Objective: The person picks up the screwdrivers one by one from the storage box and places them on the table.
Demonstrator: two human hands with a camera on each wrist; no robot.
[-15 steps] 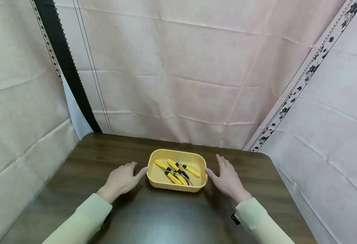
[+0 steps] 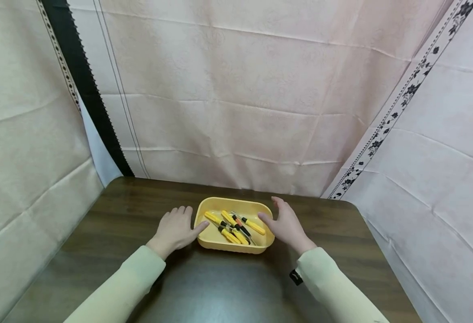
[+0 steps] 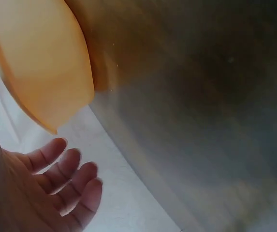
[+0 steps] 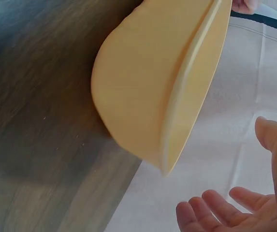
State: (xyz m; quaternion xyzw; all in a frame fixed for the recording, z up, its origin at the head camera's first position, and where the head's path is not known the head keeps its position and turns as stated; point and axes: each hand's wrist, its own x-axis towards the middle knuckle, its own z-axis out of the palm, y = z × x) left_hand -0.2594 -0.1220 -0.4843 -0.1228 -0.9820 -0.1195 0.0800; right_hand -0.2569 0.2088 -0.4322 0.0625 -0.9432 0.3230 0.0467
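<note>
A yellow tray [image 2: 220,246] is set on a dark wooden table [image 2: 220,291], near its far edge and between the two hands. Screwdrivers [image 2: 256,227] are heaped inside it, most of them fitted with yellow-and-black handles; some are crossed over one another.

The left hand [image 2: 175,229] is held at the tray's left end, back upward, with its fingers directed forward and its thumb stretched inward across the rim as seen from the head. In the left wrist view its fingers [image 3: 70,169] are slightly bent, parted and clear of the tray's wall.

The right hand [image 2: 286,225] is held at the opposite end, angled inward, its thumb likewise projected over the rim. In the right wrist view a wide gap is left between thumb and fingers [image 4: 218,208], and both are seen apart from the tray. Both hands are relaxed and released; whether the left thumb is touching the rim cannot be told.

Both forearms, covered by pale sleeves [image 2: 119,285], are extended forward and converged toward the tray.
</note>
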